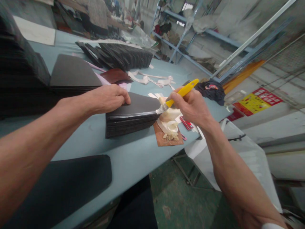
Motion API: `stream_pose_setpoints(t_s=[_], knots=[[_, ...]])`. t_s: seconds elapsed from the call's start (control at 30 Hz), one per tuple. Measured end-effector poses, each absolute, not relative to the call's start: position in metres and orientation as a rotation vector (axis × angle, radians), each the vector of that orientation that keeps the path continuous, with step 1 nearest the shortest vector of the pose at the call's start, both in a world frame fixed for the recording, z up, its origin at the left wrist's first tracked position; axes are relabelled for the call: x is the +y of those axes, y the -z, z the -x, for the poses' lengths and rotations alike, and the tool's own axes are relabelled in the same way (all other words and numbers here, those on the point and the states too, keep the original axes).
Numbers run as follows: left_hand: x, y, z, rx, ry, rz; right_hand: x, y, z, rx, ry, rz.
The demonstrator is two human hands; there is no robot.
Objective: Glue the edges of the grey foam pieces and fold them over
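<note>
My left hand (107, 99) presses on the top of a fanned stack of dark leather pieces (132, 114), fingertips near its far edge. My right hand (190, 106) grips a yellow-handled glue brush (181, 94), and its pale bristles touch the stack's right corner. Just right of the stack, a brown board (165, 135) lies on the table, thick with pale glue. Another dark leather stack (73, 71) sits beyond my left hand, and a large dark panel (59, 187) lies near the table's front edge.
The pale blue table (133, 171) ends in an edge to the right, with a white sheet hanging below it. A fanned dark stack, white strips, a dark cloth and red-handled scissors lie on it. Blue metal shelving stands behind.
</note>
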State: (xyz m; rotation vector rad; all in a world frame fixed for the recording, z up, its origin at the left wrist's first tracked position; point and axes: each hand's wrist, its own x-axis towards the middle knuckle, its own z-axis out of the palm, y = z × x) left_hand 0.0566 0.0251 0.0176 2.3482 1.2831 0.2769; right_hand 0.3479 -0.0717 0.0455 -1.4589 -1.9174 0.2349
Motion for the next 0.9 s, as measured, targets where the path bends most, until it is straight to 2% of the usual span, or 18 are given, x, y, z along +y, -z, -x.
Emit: stream_pose_setpoints(t_s=[0.17, 0.37, 0.8, 0.9], knots=[[0.02, -0.021, -0.057, 1.311, -0.291, -2.339, -0.074, -0.049, -0.359, -1.892, -0.088, 1.443], [0.017, -0.026, -0.057, 1.301, -0.273, -2.329, -0.073, -0.042, -0.356, -1.841, -0.23, 1.393], [0.02, -0.025, -0.058, 1.242, -0.258, -2.28, -0.077, -0.041, -0.361, -1.775, -0.137, 1.406], [0.022, -0.025, -0.056, 1.201, -0.266, -2.289, -0.082, -0.046, -0.345, -1.756, -0.205, 1.322]])
